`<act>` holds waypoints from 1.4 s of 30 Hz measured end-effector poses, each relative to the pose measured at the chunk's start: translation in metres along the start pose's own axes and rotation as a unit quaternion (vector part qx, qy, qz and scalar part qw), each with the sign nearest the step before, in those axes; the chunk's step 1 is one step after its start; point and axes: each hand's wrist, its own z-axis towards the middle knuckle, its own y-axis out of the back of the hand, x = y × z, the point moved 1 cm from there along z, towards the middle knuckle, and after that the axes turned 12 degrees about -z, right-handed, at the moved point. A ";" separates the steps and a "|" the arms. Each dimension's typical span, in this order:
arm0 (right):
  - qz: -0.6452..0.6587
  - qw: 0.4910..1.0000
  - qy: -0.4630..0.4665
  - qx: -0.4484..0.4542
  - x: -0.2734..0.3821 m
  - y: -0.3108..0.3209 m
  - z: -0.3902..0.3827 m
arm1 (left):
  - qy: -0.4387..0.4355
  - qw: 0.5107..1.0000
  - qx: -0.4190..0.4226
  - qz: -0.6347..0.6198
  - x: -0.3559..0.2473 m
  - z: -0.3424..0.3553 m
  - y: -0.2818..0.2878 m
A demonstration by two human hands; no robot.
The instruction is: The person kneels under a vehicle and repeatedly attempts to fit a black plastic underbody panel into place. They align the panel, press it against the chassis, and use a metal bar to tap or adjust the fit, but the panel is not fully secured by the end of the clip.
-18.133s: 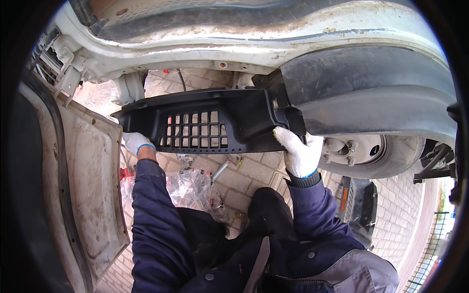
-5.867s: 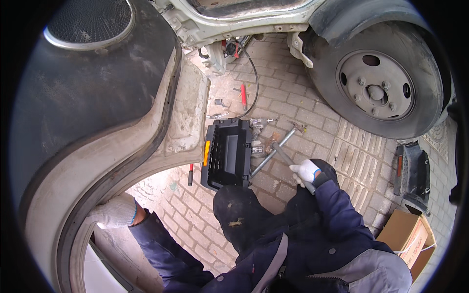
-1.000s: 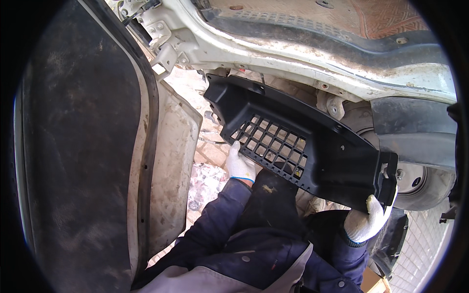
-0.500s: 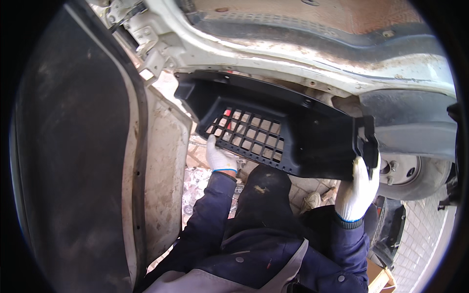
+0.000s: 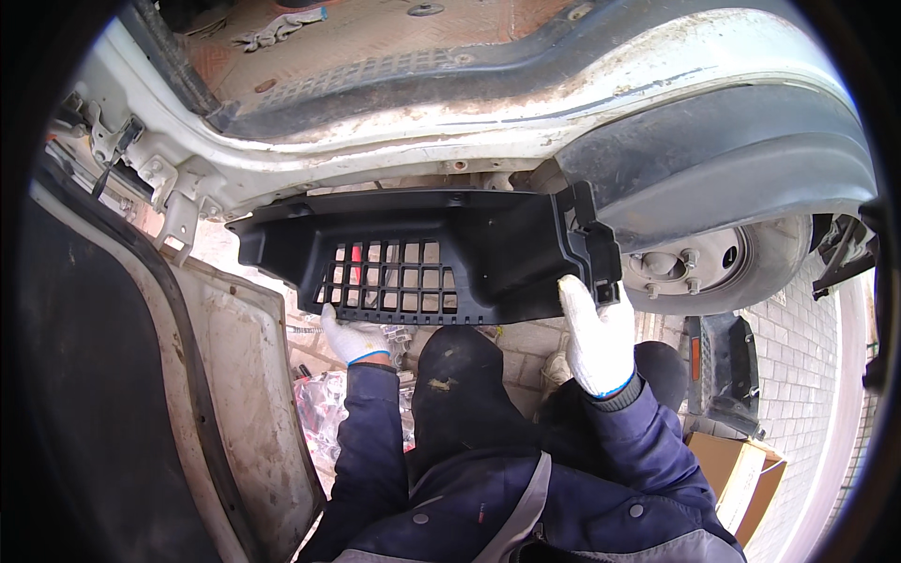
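A black plastic step panel (image 5: 514, 258) with a square grid of openings lies nearly level under the white door-sill edge of the vehicle (image 5: 394, 159). My left hand (image 5: 349, 334), in a white glove, grips its lower edge at the left of the grid. My right hand (image 5: 598, 333), also gloved, holds the panel's right end, with fingers wrapped at the lower corner. The right end sits in front of the grey wheel arch (image 5: 723, 164).
An open door (image 5: 131, 366) stands at the left. A wheel (image 5: 732, 272) is under the arch. Plastic bags (image 5: 319, 418) lie on the pavers below. A second black part (image 5: 727, 375) and a cardboard box (image 5: 737, 479) are at lower right. A glove (image 5: 277, 31) lies inside the vehicle.
The panel has been turned from a tilt to nearly level and shifted up and left toward the sill, both hands still on it. More of the vehicle floor now shows.
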 end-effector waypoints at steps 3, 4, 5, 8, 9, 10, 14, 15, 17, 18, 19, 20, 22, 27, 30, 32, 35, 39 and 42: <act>0.048 0.998 -0.042 0.025 -0.006 0.000 -0.006 | 0.016 0.999 0.026 -0.019 -0.001 0.000 0.000; 0.047 0.997 -0.061 0.024 -0.009 -0.002 -0.010 | 0.018 1.000 0.021 -0.008 -0.001 0.001 0.001; 0.070 0.996 -0.045 0.026 -0.011 -0.002 -0.014 | 0.023 1.000 0.003 -0.003 -0.001 0.001 0.002; 0.122 0.990 -0.060 0.022 -0.022 -0.005 -0.022 | 0.024 0.999 0.039 0.004 0.000 0.006 0.004; 0.138 0.987 -0.072 0.029 -0.026 -0.006 -0.022 | 0.008 1.000 0.024 0.016 0.001 0.008 0.004; 0.141 0.987 -0.078 0.022 -0.030 -0.007 -0.022 | 0.010 0.999 0.024 0.018 0.004 0.009 0.004; 0.143 0.987 -0.069 0.023 -0.041 -0.005 -0.017 | 0.026 0.998 0.045 0.024 0.013 0.014 -0.001; 0.159 0.984 -0.080 0.020 -0.043 -0.005 -0.016 | 0.022 0.999 0.022 0.032 0.016 0.015 -0.002; 0.169 0.982 -0.085 0.019 -0.048 -0.005 -0.015 | 0.014 0.999 0.014 0.049 0.019 0.018 -0.005; 0.166 0.982 -0.092 0.020 -0.050 -0.006 -0.014 | 0.010 0.998 -0.015 0.062 0.020 0.019 -0.005; 0.165 0.981 -0.099 0.022 -0.052 -0.006 -0.013 | 0.003 0.997 -0.025 0.074 0.020 0.020 -0.006; 0.164 0.980 -0.105 0.024 -0.054 -0.007 -0.012 | -0.002 0.996 -0.025 0.081 0.020 0.021 -0.006; 0.166 0.982 -0.093 0.008 -0.059 -0.009 -0.006 | -0.025 0.992 -0.049 0.114 0.018 0.024 -0.006; 0.201 0.974 -0.104 0.015 -0.061 -0.009 0.007 | -0.035 0.993 -0.042 0.108 0.022 0.028 -0.004; 0.179 0.978 -0.099 0.026 -0.054 -0.008 0.012 | -0.050 0.989 -0.058 0.127 0.027 0.029 -0.003; 0.173 0.981 -0.086 0.032 -0.050 -0.008 0.015 | -0.030 0.992 -0.053 0.110 0.030 0.030 -0.004; 0.150 0.985 -0.076 0.035 -0.045 -0.007 0.022 | -0.029 0.991 -0.061 0.118 0.030 0.032 -0.004; 0.125 0.990 -0.066 0.027 -0.045 -0.007 0.026 | -0.030 0.990 -0.060 0.123 0.029 0.035 -0.001; 0.119 0.990 -0.066 0.020 -0.049 -0.009 0.029 | -0.025 0.991 -0.052 0.119 0.028 0.037 0.000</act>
